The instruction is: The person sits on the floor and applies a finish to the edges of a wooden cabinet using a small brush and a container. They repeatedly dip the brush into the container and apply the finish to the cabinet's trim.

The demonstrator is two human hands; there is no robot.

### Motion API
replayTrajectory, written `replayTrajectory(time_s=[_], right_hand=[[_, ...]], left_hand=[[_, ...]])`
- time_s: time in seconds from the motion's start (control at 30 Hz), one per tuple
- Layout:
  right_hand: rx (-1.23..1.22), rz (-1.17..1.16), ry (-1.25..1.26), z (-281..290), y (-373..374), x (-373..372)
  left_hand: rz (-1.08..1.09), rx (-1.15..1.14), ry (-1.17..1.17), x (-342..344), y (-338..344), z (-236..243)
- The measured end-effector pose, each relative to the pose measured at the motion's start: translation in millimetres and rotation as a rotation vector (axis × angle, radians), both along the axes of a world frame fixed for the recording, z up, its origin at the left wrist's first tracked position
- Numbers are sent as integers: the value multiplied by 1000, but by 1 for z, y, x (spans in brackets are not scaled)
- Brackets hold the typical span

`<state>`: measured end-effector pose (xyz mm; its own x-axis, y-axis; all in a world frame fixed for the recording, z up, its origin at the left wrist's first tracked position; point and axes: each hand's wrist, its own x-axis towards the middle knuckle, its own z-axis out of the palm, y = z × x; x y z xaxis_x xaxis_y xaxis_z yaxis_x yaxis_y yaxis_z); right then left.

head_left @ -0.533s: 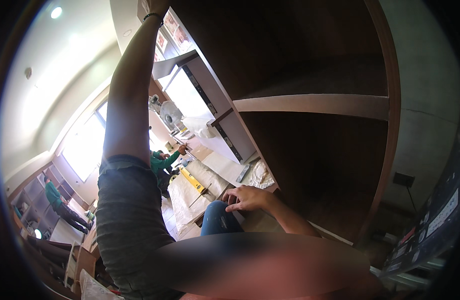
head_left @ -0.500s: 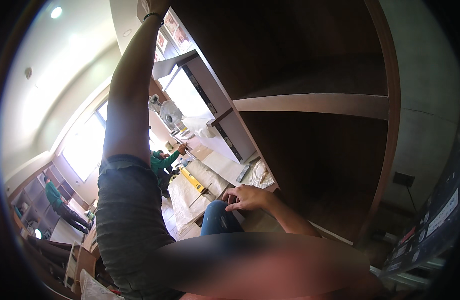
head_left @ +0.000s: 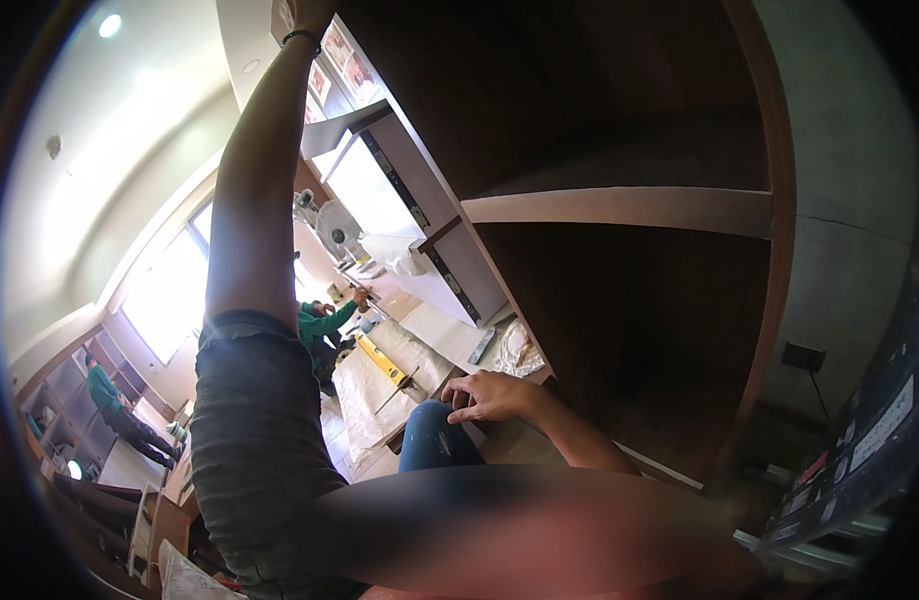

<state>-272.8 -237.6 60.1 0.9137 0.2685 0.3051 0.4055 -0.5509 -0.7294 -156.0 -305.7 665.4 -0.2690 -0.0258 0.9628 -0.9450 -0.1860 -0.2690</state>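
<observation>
My left arm reaches up along the side of a dark wooden cabinet (head_left: 619, 120). At the top edge of the picture my left hand (head_left: 301, 14) shows only in part, near the cabinet's upper edge; its fingers are cut off, so what it touches is hidden. A dark band (head_left: 301, 38) circles that wrist. Lower down, my right hand (head_left: 491, 396) hangs relaxed at my jeans-clad knee (head_left: 437, 438). Its fingers are loosely bent and apart, with nothing seen in them.
A yellow spirit level (head_left: 381, 360) lies on a covered board (head_left: 354, 405) beyond my knee. Behind are a fan (head_left: 336, 228), white drawer-like units (head_left: 459, 260) and two people in green (head_left: 324, 322). A dark box (head_left: 859, 450) stands at right.
The view has shifted very slightly. Both my hands keep their places, the left up high and the right at the knee.
</observation>
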Motion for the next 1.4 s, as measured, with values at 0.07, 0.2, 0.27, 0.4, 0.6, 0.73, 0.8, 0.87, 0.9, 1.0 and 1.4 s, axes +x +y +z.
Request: replayTrajectory(time_s=[0.07, 0.2, 0.27, 0.4, 0.6, 0.73, 0.8, 0.87, 0.9, 1.0, 1.4], right_hand=[[5, 2, -6, 1, -2, -1], [10, 1, 3, 3, -4, -3], [6, 6, -12, 2, -3, 1], [-2, -12, -13, 5, -2, -5], [-6, -5, 1, 3, -2, -5], [4, -3, -2, 0, -5, -3], [-3, -12, -15, 0, -5, -2], [-7, 0, -13, 1, -2, -1], [-8, -2, -10, 2, -3, -2], [-11, -3, 0, -1, -4, 0], [-3, 8, 6, -1, -5, 1]], left_hand=[[-27, 13, 65, -6, -1, -4], [-45, 3, 60, -12, -5, -13], [-25, -16, 3, -1, -4, -3], [-25, -22, -52, 6, -5, -4], [-32, -6, 19, -6, -5, -6], [-50, -16, 49, -11, -5, -11], [-42, -29, -37, 0, -4, -7], [-21, -26, -56, 10, -2, -2], [-14, -16, -29, 5, -2, -3], [-68, 16, 55, -13, -2, -13], [-46, 17, 69, -10, -2, -11]])
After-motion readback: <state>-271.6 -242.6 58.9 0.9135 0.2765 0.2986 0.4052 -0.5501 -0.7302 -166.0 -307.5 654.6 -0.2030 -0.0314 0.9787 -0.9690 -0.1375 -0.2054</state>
